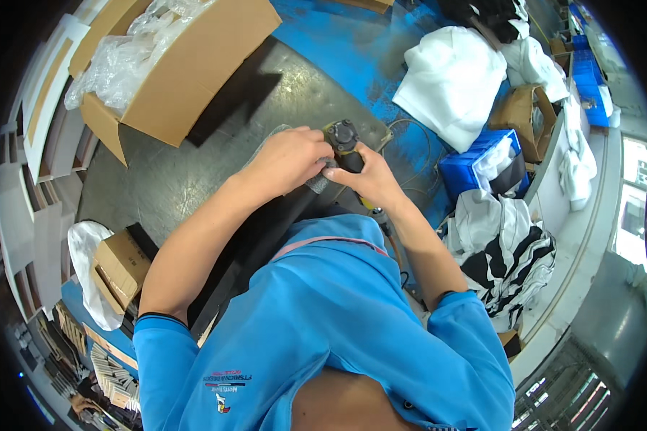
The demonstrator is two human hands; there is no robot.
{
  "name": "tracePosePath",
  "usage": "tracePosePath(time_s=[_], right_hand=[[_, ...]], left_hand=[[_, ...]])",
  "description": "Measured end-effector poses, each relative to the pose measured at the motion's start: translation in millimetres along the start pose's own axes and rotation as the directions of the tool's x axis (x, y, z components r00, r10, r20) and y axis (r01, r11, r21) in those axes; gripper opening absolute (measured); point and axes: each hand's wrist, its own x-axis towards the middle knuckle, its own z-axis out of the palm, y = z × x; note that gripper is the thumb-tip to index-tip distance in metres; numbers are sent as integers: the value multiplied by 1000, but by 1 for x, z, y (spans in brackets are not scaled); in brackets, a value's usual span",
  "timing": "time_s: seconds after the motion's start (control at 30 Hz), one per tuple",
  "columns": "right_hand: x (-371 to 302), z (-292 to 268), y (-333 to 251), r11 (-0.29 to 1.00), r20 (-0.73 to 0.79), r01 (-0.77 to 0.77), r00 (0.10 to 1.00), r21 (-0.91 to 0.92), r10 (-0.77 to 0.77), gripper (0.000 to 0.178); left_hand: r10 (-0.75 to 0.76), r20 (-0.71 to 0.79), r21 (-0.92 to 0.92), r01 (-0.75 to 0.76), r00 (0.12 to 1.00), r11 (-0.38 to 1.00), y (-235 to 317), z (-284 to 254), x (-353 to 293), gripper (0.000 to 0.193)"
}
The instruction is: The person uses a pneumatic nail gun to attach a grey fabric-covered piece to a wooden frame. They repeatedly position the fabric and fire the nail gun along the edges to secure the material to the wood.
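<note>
My left hand (291,161) is closed over the near side of the dark metal table, its fingers curled around crumpled clear plastic wrap (318,182). Part of that wrap shows past the knuckles and part hangs below the fingers. Close beside it, my right hand (374,178) curls around a black handheld power tool (343,135) with a round head and yellow trim. The right thumb reaches across to the left fingertips. A cord or hose runs down from the tool beside my waist. What lies between the two hands is mostly hidden.
An open cardboard box (194,75) holding bubble wrap stands at the far left of the metal table (151,183). At right are a white foam bag (453,79), a blue bin (474,161) and a black-and-white cloth bundle (507,251). A smaller box (118,266) sits at left.
</note>
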Motion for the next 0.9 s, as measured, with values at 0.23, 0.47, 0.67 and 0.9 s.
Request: tracePosePath(time_s=[0.23,0.47,0.67,0.9], right_hand=[[6,4,2,910,153,-173,981,378,123,48],[16,0,1,889,209,-216,968,403,140,55],[20,1,4,937,280,-168,957,307,79,63],[24,-2,21,986,242,72,964,150,-108,63]], left_hand=[[236,-182,178,-205,955,963,-7,20,-14,26],[215,-179,215,-175,960,961,0,25,-35,46],[117,-161,235,-77,980,969,13,32,-58,57],[53,-201,201,-12,978,979,13,40,-65,58]])
